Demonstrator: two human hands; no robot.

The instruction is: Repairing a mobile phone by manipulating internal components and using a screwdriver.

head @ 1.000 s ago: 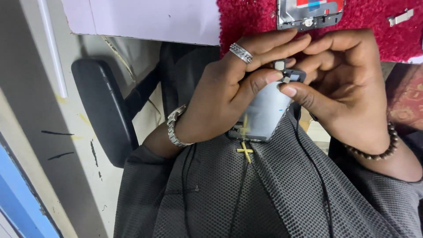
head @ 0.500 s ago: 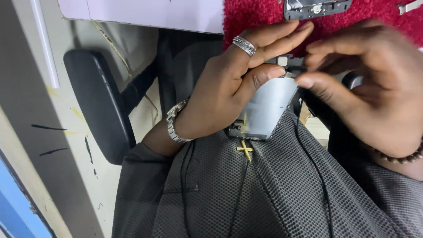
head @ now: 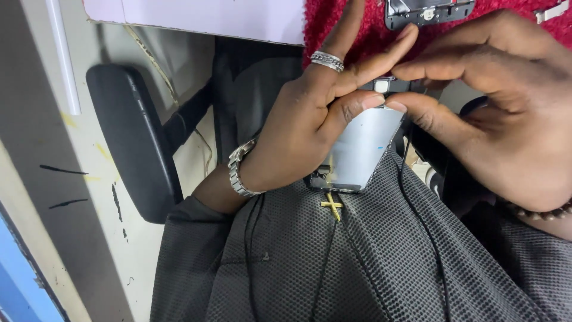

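A flat, silvery-grey metal-backed phone panel (head: 364,149) sits upright against the person's chest, its lower edge resting on the dark grey textured shirt (head: 357,268) just above a small gold cross pendant (head: 332,206). The left hand (head: 310,125) wraps the panel from the left side, thumb pressed on its upper face and fingers curled behind, so it is clamped on the panel. The right hand (head: 500,113) comes in from the right; its thumb and forefinger are pinched together at the panel's top edge, around a small dark part with a pale square (head: 381,86), though what exactly they grip is too small to tell.

The left hand wears a silver ring (head: 327,60) and a silver link bracelet (head: 237,170); the right wrist carries a dark beaded bracelet (head: 545,213).

Behind the hands lies a red fluffy mat (head: 357,30), holding another dark phone assembly (head: 429,12), cut off by the top edge, and a small metal piece (head: 551,12) at the corner. A pale lilac board (head: 196,15) adjoins the mat on the left. Below it, a black padded chair armrest (head: 134,143) stands beside the person's left arm. A white tube (head: 62,59) runs along the wall at far left, and a blue strip (head: 18,274) shows in the bottom corner.
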